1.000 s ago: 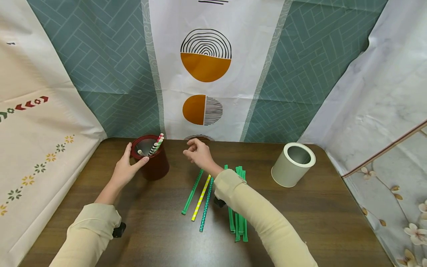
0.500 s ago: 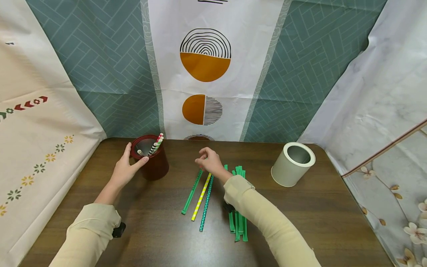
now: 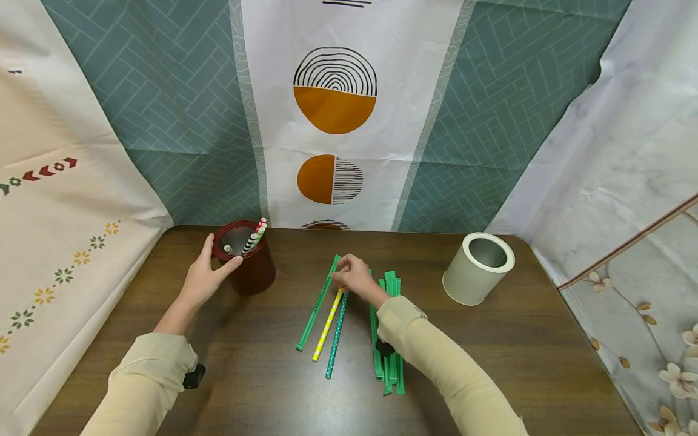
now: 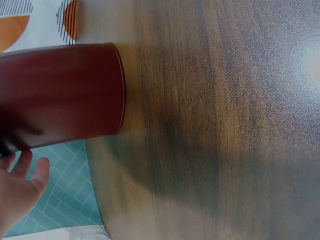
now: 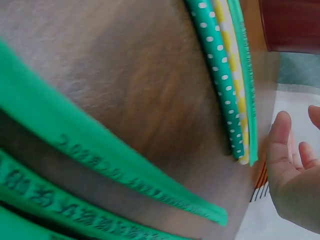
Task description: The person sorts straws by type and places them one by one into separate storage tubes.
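Note:
In the head view my left hand rests against a dark red cup, thumb at the front of the rim and fingers on its left side. Several patterned paper straws stand inside. The left wrist view shows the cup's side with fingers touching it. My right hand hovers over the far ends of three loose straws, fingers loosely bent and holding nothing. These are a green wrapped straw, a yellow dotted straw and a dark green dotted straw.
Several green wrapped straws lie in a bunch under the right forearm. A cream-white cup stands at the right of the brown wooden table. Patterned cloths hang behind and beside the table.
My right hand has moved right and toward me, from beside the red cup to the far ends of the loose straws. The left hand has stayed at the cup.

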Demonstrator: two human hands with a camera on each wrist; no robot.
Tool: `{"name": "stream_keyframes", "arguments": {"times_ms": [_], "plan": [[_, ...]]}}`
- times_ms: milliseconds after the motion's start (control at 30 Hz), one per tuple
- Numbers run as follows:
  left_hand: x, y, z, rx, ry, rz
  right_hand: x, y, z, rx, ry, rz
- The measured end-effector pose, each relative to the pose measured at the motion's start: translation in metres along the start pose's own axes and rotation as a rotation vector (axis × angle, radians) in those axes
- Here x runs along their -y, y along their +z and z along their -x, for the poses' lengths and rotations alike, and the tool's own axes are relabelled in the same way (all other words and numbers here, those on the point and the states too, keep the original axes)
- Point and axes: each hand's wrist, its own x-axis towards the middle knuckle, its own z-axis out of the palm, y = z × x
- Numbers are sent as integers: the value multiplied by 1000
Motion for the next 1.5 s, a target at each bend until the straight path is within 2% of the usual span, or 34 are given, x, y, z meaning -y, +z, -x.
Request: {"name": "stream_keyframes", "arguments": {"times_ms": [267,300,400,533,567,767,800,1033,1333,1500], "plan": [[1,0,0,0,5,6,-16,-3,4,-17,38,31],[1,0,0,1,5,7,-18,-3,6,-13,19,26],[1,-1,1,1,3,6,-24,-4,8,-13,31,21],[1,-1,1,2,0,-1,-27,-4,13,-12,88,27],[1,-1,1,2,-1,-3,-22,-4,18,-10,98,34],[1,-1,1,4,3,0,-25,-3,25,2,121,53],[1,-1,1,4,4,1,-31,-2,23,5,122,55],[0,-1,2,1,-2,-1,-36,4,29,-3,109,131],[1,0,2,-2,9,4,-39,13,30,-89,64,315],[0,0,1,-1,11,2,-39,15,30,-114,50,378]]}}
